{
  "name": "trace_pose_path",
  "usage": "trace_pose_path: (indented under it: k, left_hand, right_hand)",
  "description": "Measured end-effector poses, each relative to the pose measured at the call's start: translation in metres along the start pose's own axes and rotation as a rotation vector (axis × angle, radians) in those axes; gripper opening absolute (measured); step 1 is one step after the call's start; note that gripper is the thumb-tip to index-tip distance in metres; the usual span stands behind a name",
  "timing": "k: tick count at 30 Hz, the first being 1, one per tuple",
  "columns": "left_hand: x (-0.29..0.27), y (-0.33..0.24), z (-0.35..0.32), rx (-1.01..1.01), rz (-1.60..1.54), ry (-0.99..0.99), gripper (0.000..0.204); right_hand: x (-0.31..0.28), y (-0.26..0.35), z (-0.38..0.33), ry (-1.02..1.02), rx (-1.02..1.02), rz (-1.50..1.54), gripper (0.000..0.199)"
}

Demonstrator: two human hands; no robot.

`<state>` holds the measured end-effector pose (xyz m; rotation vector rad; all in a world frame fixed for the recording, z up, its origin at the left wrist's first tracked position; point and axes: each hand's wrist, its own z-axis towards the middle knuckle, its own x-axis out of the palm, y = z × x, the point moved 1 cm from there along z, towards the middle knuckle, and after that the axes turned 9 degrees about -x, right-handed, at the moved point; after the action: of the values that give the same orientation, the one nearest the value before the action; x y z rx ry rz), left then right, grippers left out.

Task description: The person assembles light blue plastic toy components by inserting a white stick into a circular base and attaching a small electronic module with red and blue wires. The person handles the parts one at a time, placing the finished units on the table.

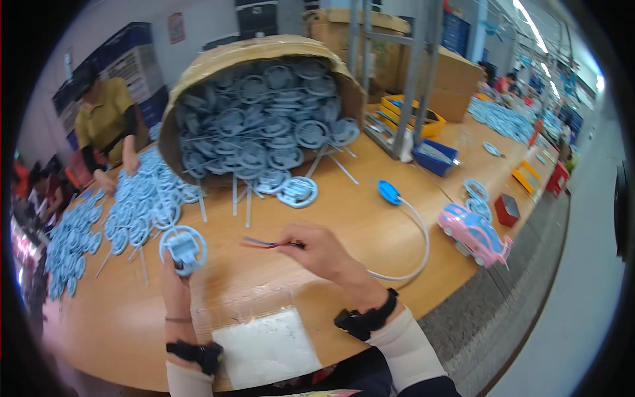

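Observation:
My left hand [176, 279] is closed on a light blue toy steering wheel [183, 249], a round plastic ring with a block across its middle, held up above the table. To its right, my right hand [316, 249] pinches a few thin wires [259, 243], red and dark, whose ends stick out to the left toward the wheel. The wires and the wheel are apart. A small dark bit shows at the fingertips, too small to name. One loose blue wheel [297, 191] lies on the table just beyond my hands.
A large carton [173, 119] lies on its side, full of blue wheels. More wheels [142, 198] are heaped at left, where a co-worker [106, 119] reaches in. A white sheet [268, 351] lies near me. Rightward are a blue oval piece with white tube [389, 192], a pink toy car [473, 233] and bins [434, 156].

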<state>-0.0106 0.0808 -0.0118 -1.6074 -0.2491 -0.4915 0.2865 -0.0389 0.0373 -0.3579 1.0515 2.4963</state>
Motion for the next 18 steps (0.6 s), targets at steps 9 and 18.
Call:
trace_pose_path:
  k: [9,18]
  left_hand:
    - [0.049,-0.002,0.163,-0.092,0.41,0.163,0.031]
    - [0.217,0.12,0.097,0.632,1.626,0.487,0.057]
  right_hand:
    - [-0.021,0.002,0.006,-0.285,0.064,-0.016,0.008]
    - [-0.041,-0.014,0.0,-0.468,0.199,-0.072,0.01]
